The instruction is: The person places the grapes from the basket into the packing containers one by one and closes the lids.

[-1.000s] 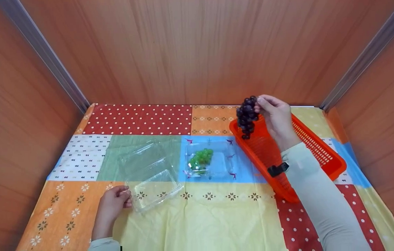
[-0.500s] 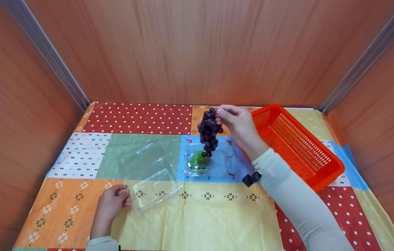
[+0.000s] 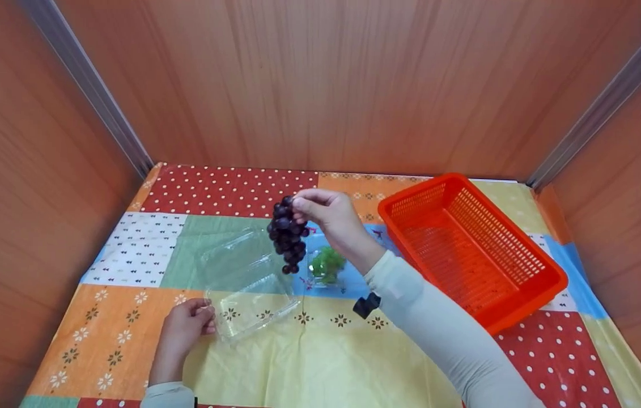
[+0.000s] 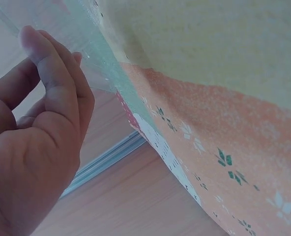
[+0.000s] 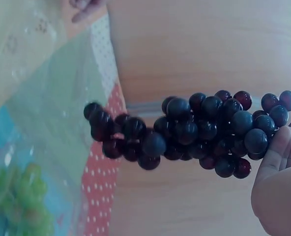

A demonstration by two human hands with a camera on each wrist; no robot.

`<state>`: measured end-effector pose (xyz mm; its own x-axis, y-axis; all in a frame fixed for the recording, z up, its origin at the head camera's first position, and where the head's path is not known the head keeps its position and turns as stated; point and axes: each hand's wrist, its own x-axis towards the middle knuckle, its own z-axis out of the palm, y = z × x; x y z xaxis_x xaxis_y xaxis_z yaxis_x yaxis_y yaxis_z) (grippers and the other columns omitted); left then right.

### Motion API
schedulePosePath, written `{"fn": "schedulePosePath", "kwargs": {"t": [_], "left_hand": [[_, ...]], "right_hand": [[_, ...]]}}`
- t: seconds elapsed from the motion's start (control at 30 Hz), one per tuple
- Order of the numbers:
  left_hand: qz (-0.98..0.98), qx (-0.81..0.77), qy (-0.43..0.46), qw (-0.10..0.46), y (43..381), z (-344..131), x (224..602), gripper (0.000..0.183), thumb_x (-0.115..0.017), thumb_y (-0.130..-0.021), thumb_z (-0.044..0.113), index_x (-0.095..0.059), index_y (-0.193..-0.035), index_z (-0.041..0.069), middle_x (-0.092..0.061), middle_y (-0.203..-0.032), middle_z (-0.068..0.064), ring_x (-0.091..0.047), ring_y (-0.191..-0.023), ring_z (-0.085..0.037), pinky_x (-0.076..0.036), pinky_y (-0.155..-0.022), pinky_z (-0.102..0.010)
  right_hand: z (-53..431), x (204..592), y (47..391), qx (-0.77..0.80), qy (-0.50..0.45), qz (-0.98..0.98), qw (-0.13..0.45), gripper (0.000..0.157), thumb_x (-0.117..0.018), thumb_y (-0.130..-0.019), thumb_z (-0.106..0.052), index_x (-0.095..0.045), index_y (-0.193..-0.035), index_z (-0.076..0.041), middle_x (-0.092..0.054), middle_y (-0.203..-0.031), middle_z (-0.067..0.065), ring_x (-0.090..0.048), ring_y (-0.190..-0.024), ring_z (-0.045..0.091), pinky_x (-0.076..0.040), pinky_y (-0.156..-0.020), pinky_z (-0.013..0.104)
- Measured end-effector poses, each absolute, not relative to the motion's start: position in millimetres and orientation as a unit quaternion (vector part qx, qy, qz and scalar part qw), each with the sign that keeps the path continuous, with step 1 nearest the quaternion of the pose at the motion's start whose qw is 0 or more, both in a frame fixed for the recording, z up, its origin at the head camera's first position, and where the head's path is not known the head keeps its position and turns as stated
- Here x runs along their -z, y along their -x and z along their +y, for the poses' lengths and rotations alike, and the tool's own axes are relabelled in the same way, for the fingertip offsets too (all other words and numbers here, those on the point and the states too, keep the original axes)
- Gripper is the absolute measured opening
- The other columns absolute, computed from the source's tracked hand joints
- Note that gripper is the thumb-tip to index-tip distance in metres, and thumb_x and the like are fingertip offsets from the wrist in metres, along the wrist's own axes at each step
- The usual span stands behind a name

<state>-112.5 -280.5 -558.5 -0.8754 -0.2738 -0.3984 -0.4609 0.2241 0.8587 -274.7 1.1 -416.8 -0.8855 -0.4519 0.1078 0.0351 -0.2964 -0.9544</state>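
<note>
A bunch of dark purple grapes (image 3: pixel 288 233) hangs from my right hand (image 3: pixel 336 224), which pinches its stem end between thumb and fingers. In the right wrist view the dark grapes (image 5: pixel 185 130) stretch across the middle. Below them, the clear hinged plastic clamshell box (image 3: pixel 243 292) lies opened out on the cloth. Its right half holds a bunch of green grapes (image 3: pixel 327 264), partly behind my right hand and wrist. My left hand (image 3: pixel 187 323) grips the near left edge of the clamshell's other half; in the left wrist view the fingers (image 4: pixel 57 73) partly hide this contact.
An orange-red perforated plastic basket (image 3: pixel 476 249) stands at an angle on the right, nothing visible inside it. A patchwork-print cloth (image 3: pixel 354 362) covers the table. Wood-grain panels (image 3: pixel 320 85) enclose the back and both sides.
My right hand has carried the dark grapes leftward and lower, from above the basket, past the green grapes, to over the middle of the clamshell. My left hand stays in place.
</note>
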Motion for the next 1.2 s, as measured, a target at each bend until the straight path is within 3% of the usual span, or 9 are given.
{"fn": "schedulePosePath", "kwargs": {"t": [0.3, 0.53, 0.87, 1.2], "left_hand": [[0.777, -0.577, 0.234, 0.089, 113, -280, 558, 0.033, -0.053, -0.103, 0.008, -0.054, -0.130, -0.009, -0.062, -0.094, -0.016, -0.063, -0.077, -0.018, -0.059, -0.072, -0.031], [0.779, -0.579, 0.230, 0.061, 115, -277, 558, 0.029, -0.053, -0.100, 0.002, -0.056, -0.125, -0.013, -0.062, -0.084, -0.012, -0.062, -0.071, -0.015, -0.060, -0.067, -0.030], [0.771, -0.593, 0.228, 0.053, 113, -275, 560, 0.027, -0.052, -0.099, -0.002, -0.055, -0.123, -0.016, -0.063, -0.086, -0.016, -0.062, -0.070, -0.015, -0.060, -0.065, -0.033], [0.782, -0.577, 0.227, 0.059, 113, -278, 561, 0.029, -0.052, -0.100, 0.001, -0.055, -0.123, -0.015, -0.066, -0.088, -0.018, -0.065, -0.071, -0.018, -0.060, -0.070, -0.038]], "right_hand": [[-36, 447, 263, 0.742, 0.195, 0.617, 0.173, 0.016, -0.073, -0.091, -0.014, -0.075, -0.100, -0.001, -0.071, -0.088, 0.007, -0.064, -0.075, 0.017, -0.059, -0.076, 0.032], [-58, 479, 255, 0.719, 0.178, 0.646, 0.185, 0.012, -0.074, -0.090, -0.012, -0.076, -0.096, -0.002, -0.071, -0.083, 0.006, -0.065, -0.074, 0.016, -0.059, -0.075, 0.036], [-84, 517, 235, 0.682, 0.160, 0.677, 0.226, 0.010, -0.075, -0.089, -0.013, -0.078, -0.095, -0.006, -0.073, -0.083, 0.003, -0.067, -0.071, 0.012, -0.059, -0.071, 0.030], [-94, 536, 213, 0.572, 0.271, 0.735, 0.242, 0.005, -0.076, -0.089, -0.017, -0.079, -0.090, -0.013, -0.071, -0.082, -0.008, -0.063, -0.070, 0.005, -0.056, -0.066, 0.024]]}}
